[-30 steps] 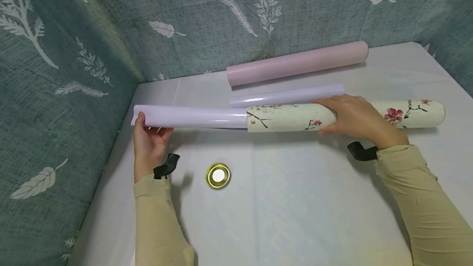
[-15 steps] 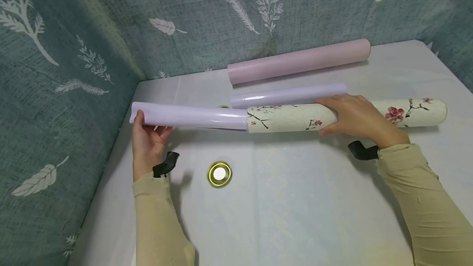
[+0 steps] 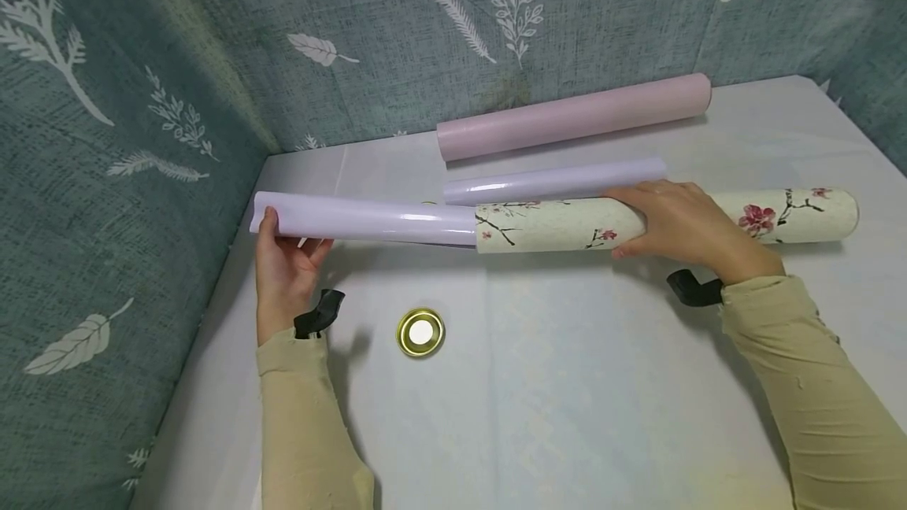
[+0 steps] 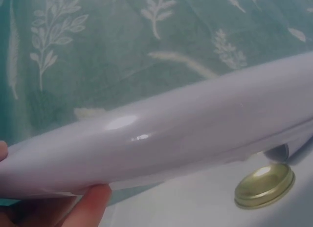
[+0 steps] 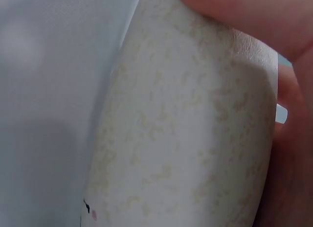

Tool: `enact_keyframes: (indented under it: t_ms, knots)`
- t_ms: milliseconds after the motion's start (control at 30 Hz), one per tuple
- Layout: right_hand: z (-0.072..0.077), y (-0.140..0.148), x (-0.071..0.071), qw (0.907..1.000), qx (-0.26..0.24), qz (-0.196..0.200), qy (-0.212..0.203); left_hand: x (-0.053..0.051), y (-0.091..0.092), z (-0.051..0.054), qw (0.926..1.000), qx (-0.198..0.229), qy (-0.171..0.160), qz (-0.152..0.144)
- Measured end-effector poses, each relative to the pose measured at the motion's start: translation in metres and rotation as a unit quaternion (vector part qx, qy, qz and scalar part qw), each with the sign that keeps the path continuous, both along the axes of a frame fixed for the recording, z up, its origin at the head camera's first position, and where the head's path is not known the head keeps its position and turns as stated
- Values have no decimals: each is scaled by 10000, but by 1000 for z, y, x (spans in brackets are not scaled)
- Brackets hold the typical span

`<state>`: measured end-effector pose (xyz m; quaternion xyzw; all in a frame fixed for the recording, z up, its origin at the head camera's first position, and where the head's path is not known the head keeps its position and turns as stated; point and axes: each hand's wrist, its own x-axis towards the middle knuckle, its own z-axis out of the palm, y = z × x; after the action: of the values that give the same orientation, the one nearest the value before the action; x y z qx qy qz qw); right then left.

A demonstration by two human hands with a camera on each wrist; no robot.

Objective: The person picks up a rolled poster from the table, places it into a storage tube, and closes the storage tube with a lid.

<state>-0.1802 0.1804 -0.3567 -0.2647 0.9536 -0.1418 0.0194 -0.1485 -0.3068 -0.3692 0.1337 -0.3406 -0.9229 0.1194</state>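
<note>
A glossy lilac roll (image 3: 368,219) extends leftward from the left end of a cream roll with red blossoms and dark branches (image 3: 553,227); how far it reaches inside is hidden. My left hand (image 3: 286,282) holds the lilac roll near its far left end, thumb in front and fingers beneath. In the left wrist view, fingertips (image 4: 93,202) touch the underside of the lilac roll (image 4: 171,129). My right hand (image 3: 690,227) grips the cream roll around its middle from above. The right wrist view shows the cream surface (image 5: 181,119) close up beside the hand (image 5: 288,139).
A pink roll (image 3: 574,118) lies at the back of the white table (image 3: 602,400). Another lilac roll (image 3: 553,181) lies between it and the cream roll. A gold lid with a white centre (image 3: 420,333) sits in front. Another gold edge shows slightly behind the held lilac roll. Patterned green cloth (image 3: 340,14) hangs behind.
The left end of the held lilac roll has risen slightly with my left hand. The right hand keeps its hold on the cream roll. The view has shifted a little.
</note>
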Motion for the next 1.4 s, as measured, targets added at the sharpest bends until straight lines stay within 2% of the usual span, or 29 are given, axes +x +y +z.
enact_keyframes:
  t_ms: [233,467,667,900,1100,1400]
  knots:
    - [-3,-1,0,9998,6,20,182,-2,3,-1,9996,233,73,-174]
    - [-3,-1,1,9999,43,0,118,-4,5,-2,9994,80,93,-318]
    - [-3,-2,1,9999,124,-29,-113,-3,7,-4,9981,-334,46,-519]
    - [-3,-3,4,9994,139,32,-317,-3,9,-4,9932,-1042,-121,-507]
    - [-4,-3,6,9981,237,57,-559,-2,11,-3,9845,-1668,-449,-303]
    - [-6,-5,5,9979,300,54,-572,-2,6,-6,9830,-1647,-772,228]
